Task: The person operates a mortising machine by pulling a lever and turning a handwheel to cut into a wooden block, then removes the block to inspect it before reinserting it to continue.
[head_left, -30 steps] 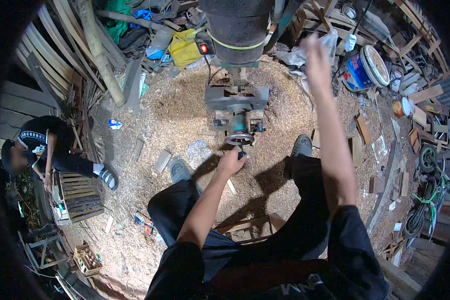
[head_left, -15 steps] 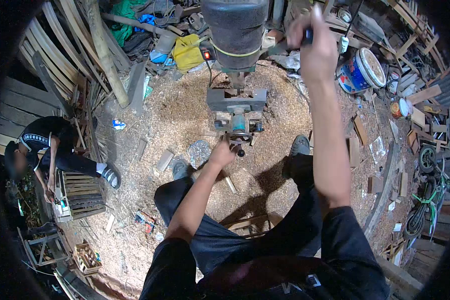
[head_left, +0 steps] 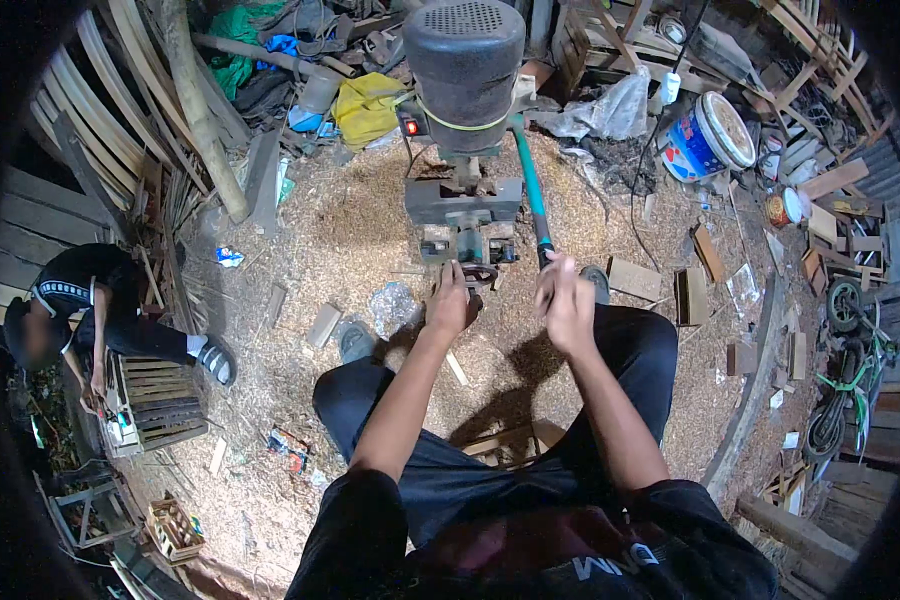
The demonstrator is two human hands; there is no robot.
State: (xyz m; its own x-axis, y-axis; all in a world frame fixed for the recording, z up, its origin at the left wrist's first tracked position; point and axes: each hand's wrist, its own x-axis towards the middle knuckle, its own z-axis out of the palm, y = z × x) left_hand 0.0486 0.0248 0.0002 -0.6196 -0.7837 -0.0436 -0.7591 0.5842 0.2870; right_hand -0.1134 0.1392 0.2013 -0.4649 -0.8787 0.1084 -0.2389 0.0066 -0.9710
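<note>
A drill-press-like machine with a dark motor housing point(head_left: 465, 75) stands in front of me, a drill or chisel holder below it over a metal vise point(head_left: 465, 203). My left hand point(head_left: 450, 305) is closed on the rim of the small handwheel point(head_left: 482, 273) at the front of the machine. Beside it, my right hand point(head_left: 568, 308) has curled fingers at the black end of the green lever point(head_left: 530, 185), which slants down toward me. My fingers partly hide that end. Whether a workpiece sits in the vise is hard to make out.
Sawdust and chips cover the floor point(head_left: 350, 215). At left another person point(head_left: 80, 300) sits by a slatted wooden rack point(head_left: 160, 390). Wood blocks point(head_left: 690, 297), a paint bucket point(head_left: 695, 145) and a small green bike point(head_left: 850, 375) are at right. A power cord runs down near the bucket.
My right hand has come down from high beside the motor, bringing the lever down and toward me. My left hand stays at the handwheel. The view has shifted slightly.
</note>
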